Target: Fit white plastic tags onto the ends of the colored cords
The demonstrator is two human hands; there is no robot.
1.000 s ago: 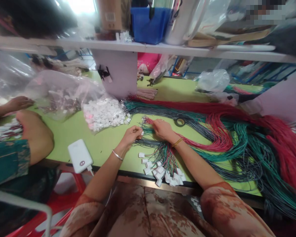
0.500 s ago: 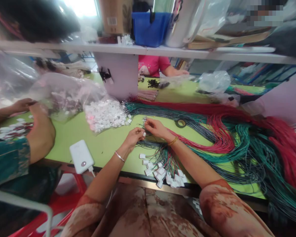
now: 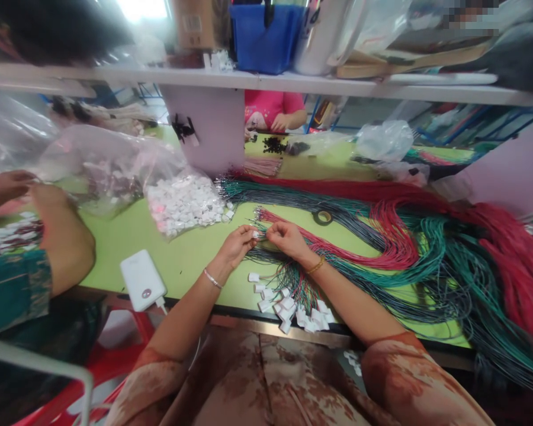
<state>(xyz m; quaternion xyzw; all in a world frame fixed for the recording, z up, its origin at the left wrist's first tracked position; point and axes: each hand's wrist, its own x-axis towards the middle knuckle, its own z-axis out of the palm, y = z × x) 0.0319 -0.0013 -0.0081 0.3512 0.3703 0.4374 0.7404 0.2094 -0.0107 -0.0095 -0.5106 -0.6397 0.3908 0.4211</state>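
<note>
My left hand (image 3: pixel 238 245) is closed in a pinch around a small white connector housing (image 3: pixel 255 235). Just to its right my right hand (image 3: pixel 288 240) has thumb and fingers pressed together on a thin wire beside the housing; the wire's colour is hard to make out. Behind my fingers lie the bare tips of a bundle of red wires (image 3: pixel 359 255), with green wires (image 3: pixel 395 276) alongside. Below my hands sits a fan of wires ending in white connectors (image 3: pixel 288 303), near the table's front edge.
A clear bag of white housings (image 3: pixel 182 204) lies left of my hands. A white power bank (image 3: pixel 142 279) with a cable rests at the front edge. A tape roll (image 3: pixel 323 218) lies behind the red wires. A co-worker's arm (image 3: pixel 62 236) is at far left; a shelf (image 3: pixel 195 77) spans above.
My right hand has drawn back from the wire tips toward the housing in my left hand, and a wire is between its fingers. The view has shifted slightly.
</note>
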